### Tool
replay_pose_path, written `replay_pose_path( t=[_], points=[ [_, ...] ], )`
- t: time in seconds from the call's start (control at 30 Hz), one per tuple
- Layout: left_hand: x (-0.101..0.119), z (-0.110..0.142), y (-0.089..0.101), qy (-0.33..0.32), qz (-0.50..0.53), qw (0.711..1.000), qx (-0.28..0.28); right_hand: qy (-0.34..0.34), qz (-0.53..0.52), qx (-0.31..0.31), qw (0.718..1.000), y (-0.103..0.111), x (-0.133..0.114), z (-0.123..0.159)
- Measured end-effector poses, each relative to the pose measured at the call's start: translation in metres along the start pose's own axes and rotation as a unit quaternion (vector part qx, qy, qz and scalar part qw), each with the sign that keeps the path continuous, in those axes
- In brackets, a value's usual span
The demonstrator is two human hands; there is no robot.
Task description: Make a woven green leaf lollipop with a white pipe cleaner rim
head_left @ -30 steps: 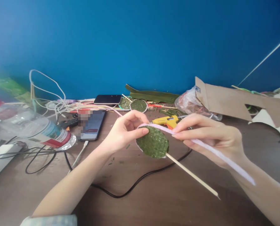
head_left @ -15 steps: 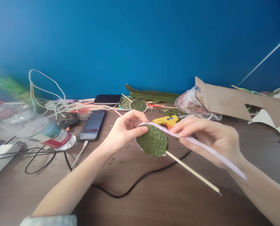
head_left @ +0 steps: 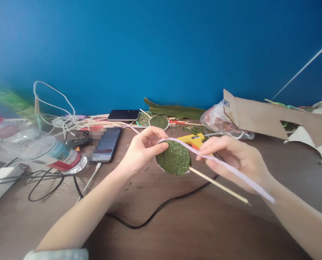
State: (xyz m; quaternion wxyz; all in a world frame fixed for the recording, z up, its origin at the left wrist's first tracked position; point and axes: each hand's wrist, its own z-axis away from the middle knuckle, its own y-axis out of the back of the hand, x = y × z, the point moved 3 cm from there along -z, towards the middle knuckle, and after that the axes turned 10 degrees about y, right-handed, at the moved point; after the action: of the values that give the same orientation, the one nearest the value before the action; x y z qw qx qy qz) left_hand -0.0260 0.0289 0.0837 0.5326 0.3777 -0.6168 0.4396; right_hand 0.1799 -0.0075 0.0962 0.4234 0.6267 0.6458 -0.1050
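Observation:
Between the thumb and fingers of my left hand [head_left: 144,150] is a small round fan woven from green leaf strips [head_left: 174,157]. A thin pale stick [head_left: 219,185] runs from its edge down to the right as a handle. My right hand [head_left: 234,159] pinches a soft lilac pipe cleaner [head_left: 231,169], which lies along the fan's upper rim and trails free past my right wrist. Pale trim also edges the lower left of the fan. Behind my right fingertips rests a yellow glue gun [head_left: 189,139], partly hidden.
A tilted plastic bottle [head_left: 49,148] and a phone [head_left: 106,144] on a cable stand left. Another phone [head_left: 123,115], finished-looking woven fans [head_left: 159,122] and a long green leaf [head_left: 177,110] lie along the wall. Cut cardboard [head_left: 261,113] is at right; a black cord [head_left: 155,213] crosses the table.
The fan has risen slightly and shifted left in my left hand, its stick now less steep. My right hand has moved a little left, its pinch more toward the fingertips on the pipe cleaner.

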Motion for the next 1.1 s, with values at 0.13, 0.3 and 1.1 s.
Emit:
replay_pose_path(
  t=[0.13, 0.3, 1.1],
  points=[
    [-0.001, -0.002, 0.002, 0.014, 0.019, 0.999, 0.03, -0.058, -0.022, -0.038, 0.997, 0.002, 0.0, -0.001],
    [-0.004, -0.004, 0.007, 0.008, 0.015, 0.996, 0.082, -0.159, -0.014, -0.063, 0.985, 0.007, 0.004, -0.001],
    [-0.005, -0.003, 0.004, 0.096, -0.138, 0.981, -0.097, -0.113, 0.109, -0.159, 0.975, 0.012, 0.007, -0.009]
  ],
)
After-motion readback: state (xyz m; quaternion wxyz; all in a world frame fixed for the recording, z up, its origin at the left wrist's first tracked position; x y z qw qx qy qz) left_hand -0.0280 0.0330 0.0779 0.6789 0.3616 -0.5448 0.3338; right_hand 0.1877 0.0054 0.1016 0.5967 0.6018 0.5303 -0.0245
